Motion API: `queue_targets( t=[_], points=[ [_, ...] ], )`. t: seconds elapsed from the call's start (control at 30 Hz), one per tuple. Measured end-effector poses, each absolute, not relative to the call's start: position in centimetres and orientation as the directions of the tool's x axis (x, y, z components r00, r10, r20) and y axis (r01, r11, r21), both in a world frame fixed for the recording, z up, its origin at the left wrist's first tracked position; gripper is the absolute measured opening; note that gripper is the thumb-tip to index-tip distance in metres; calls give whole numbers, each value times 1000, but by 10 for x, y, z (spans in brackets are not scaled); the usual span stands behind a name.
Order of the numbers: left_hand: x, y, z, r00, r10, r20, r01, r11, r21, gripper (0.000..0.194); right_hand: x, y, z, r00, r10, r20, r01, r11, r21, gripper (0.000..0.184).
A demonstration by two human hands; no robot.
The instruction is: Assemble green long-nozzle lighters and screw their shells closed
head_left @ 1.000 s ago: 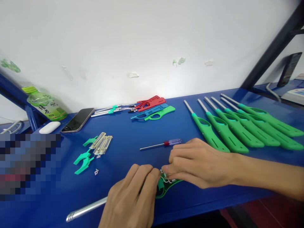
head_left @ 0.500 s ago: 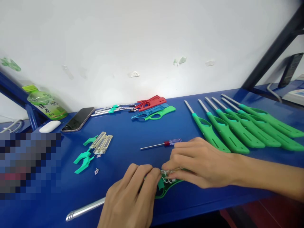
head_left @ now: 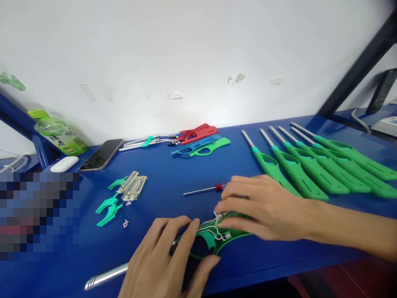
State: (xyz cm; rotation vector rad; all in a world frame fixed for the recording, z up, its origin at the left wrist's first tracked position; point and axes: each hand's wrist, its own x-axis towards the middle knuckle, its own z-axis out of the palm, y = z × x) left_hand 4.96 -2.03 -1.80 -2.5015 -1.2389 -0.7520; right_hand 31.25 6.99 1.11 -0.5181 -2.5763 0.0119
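A lighter shell half (head_left: 235, 235) of green plastic lies in front of me, inside face up. White wires and a teal trigger (head_left: 210, 239) show in it, and a silver metal tube (head_left: 107, 276) runs out to the left. My left hand (head_left: 164, 252) holds the lighter across the tube end, thumb beside the trigger ring. Between thumb and fingers, my right hand (head_left: 260, 209) pinches a small part with a metal tip (head_left: 219, 216) over the shell; the rest of the part is mostly hidden. A screwdriver (head_left: 201, 191) lies just behind my right hand.
Several green lighters (head_left: 297, 165) lie at right. Red, blue and green shell halves (head_left: 198, 138) and metal tubes (head_left: 139, 145) are by the wall. Clear fuel tanks (head_left: 134, 186) and teal triggers (head_left: 108, 207) lie left, near a phone (head_left: 102, 154), white case (head_left: 64, 164) and bottle (head_left: 58, 132).
My left hand has shifted slightly left and its thumb has come out to the side, uncovering wires and trigger. My right hand has tilted the part and moved up a little.
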Motion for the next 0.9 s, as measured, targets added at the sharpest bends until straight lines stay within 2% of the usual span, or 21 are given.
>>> queue_targets(
  t=[0.6,0.9],
  points=[
    [50,-20,-17,499,672,548,776,-627,62,30,318,72,10,-846,307,435,319,947,-48,32],
    [51,-20,-17,569,641,515,765,-643,-45,34,319,73,9,-867,271,417,284,958,-31,33]
  ],
)
